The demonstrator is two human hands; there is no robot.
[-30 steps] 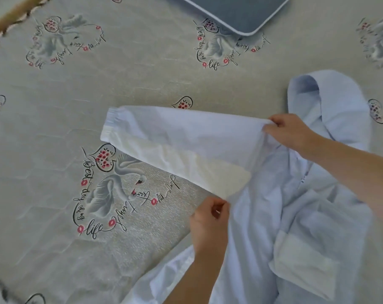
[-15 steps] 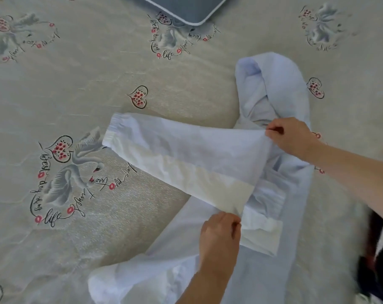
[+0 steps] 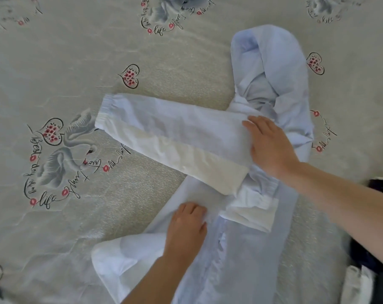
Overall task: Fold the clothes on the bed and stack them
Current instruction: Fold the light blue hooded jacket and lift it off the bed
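Mid-bed, the flat right hand [image 3: 271, 145] pins the sleeve [image 3: 164, 137] while the left hand [image 3: 186, 229], fingers bent, steadies the hoodie [image 3: 252, 260].

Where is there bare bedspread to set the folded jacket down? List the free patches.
Free: the bedspread between the sleeve and the top edge; also the left side, around the swan print. Crowded: lower right, where dark clothes lie beside the jacket.

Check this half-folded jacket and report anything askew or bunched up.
The pale blue hooded jacket is bunched where the hood meets the body. The left sleeve sticks out sideways over the bedsheet, unfolded. Right hand lies flat on it; left hand rests on the body.
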